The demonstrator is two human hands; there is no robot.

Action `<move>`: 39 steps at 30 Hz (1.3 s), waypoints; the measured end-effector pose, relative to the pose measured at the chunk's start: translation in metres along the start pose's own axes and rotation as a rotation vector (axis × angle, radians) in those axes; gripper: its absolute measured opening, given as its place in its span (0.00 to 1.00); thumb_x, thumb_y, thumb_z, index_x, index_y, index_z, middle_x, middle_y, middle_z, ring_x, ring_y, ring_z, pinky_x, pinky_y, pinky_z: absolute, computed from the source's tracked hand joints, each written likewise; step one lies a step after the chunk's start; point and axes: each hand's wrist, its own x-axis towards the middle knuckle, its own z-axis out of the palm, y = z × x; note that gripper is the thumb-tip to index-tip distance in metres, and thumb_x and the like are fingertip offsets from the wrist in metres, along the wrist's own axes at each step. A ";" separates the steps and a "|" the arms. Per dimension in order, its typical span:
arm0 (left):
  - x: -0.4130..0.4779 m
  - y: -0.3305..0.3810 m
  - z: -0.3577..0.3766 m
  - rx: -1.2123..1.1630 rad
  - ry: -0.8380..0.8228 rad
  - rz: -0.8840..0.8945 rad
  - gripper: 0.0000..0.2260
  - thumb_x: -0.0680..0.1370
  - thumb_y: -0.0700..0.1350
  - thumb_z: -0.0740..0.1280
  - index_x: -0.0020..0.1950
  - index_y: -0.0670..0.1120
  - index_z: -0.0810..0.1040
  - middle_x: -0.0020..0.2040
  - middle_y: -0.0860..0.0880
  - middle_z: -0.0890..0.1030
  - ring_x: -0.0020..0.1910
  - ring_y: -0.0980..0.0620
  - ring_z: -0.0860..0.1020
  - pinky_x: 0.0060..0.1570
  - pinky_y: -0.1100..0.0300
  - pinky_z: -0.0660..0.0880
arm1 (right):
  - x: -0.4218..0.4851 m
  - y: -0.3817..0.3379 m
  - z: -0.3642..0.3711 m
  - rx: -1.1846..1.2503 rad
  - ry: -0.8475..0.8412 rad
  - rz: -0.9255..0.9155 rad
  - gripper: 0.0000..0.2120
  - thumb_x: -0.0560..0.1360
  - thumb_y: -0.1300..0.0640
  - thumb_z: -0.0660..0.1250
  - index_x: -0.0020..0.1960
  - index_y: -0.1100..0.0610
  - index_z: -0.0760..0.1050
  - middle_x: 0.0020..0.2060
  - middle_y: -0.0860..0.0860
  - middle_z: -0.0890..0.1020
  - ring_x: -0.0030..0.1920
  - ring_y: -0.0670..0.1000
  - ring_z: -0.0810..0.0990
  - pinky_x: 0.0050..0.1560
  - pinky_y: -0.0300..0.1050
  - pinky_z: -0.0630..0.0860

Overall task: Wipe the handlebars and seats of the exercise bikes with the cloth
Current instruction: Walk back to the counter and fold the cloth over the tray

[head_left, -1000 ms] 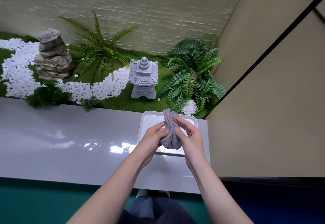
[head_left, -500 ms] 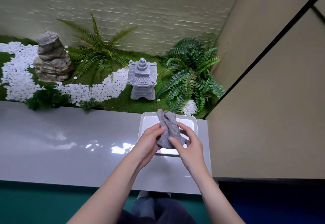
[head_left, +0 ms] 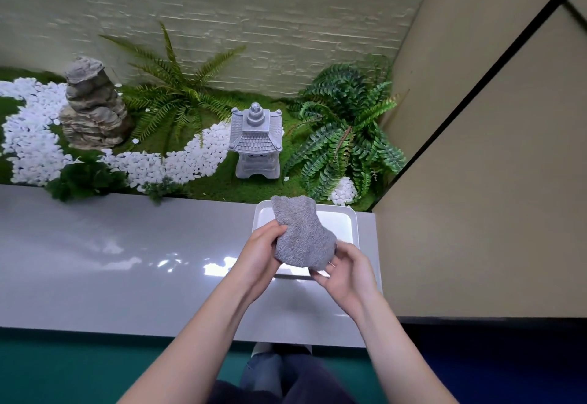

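A grey terry cloth (head_left: 300,233) is held up between both hands over a white tray (head_left: 349,222) at the right end of a glossy grey ledge (head_left: 111,254). My left hand (head_left: 259,254) grips the cloth's left edge. My right hand (head_left: 347,272) holds its lower right corner, palm turned up. The cloth is spread out fairly flat, its upper part reaching past the tray's far rim. No exercise bike is in view.
Behind the ledge lies a small decorative garden with a stone lantern (head_left: 255,141), a layered rock (head_left: 92,105), white pebbles (head_left: 190,156) and ferns (head_left: 344,137). A beige wall panel (head_left: 476,197) closes the right side. Green floor and my legs show below.
The cloth was bunched into a narrow upright roll between my hands; now it is opened out wider. My right hand has slid down to its lower corner.
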 end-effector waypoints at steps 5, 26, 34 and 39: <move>0.002 0.006 0.005 0.027 -0.044 -0.006 0.14 0.78 0.36 0.57 0.47 0.43 0.83 0.48 0.44 0.84 0.49 0.51 0.81 0.51 0.60 0.77 | 0.010 0.000 0.005 0.010 -0.154 0.083 0.28 0.75 0.36 0.58 0.60 0.57 0.78 0.58 0.57 0.81 0.54 0.56 0.82 0.42 0.51 0.80; 0.043 -0.035 0.013 0.473 0.386 0.194 0.05 0.81 0.50 0.59 0.45 0.54 0.68 0.39 0.43 0.76 0.37 0.49 0.74 0.41 0.53 0.70 | 0.044 -0.002 0.006 -0.650 0.302 -0.612 0.04 0.83 0.56 0.54 0.52 0.55 0.66 0.41 0.46 0.74 0.43 0.44 0.74 0.49 0.44 0.67; 0.103 -0.077 -0.020 0.852 0.383 0.167 0.07 0.81 0.52 0.58 0.51 0.48 0.67 0.34 0.48 0.74 0.36 0.46 0.73 0.38 0.52 0.68 | 0.108 -0.006 -0.027 -0.750 0.198 -0.446 0.07 0.81 0.55 0.58 0.49 0.59 0.67 0.43 0.60 0.77 0.43 0.60 0.75 0.48 0.53 0.73; 0.141 -0.105 -0.047 1.014 0.357 0.081 0.07 0.81 0.51 0.58 0.51 0.48 0.66 0.33 0.47 0.74 0.35 0.45 0.73 0.36 0.53 0.68 | 0.152 0.000 -0.054 -0.925 0.175 -0.330 0.07 0.79 0.59 0.61 0.56 0.60 0.68 0.47 0.60 0.79 0.47 0.59 0.79 0.53 0.57 0.76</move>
